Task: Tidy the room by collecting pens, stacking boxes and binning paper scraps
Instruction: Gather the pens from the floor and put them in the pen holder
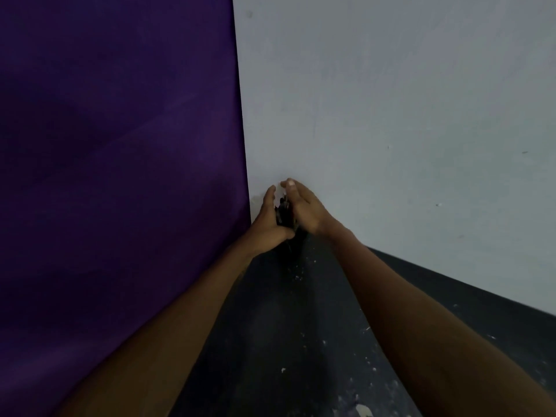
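Your left hand and right hand meet in the corner where the purple surface joins the pale wall, cupped around a dark bundle too dim to identify. Your left hand's fingers curl under it, while your right palm presses its other side; those fingers are hidden, so you cannot tell whether they wrap it. White paper scraps lie scattered on the dark floor between your forearms, well apart from both hands.
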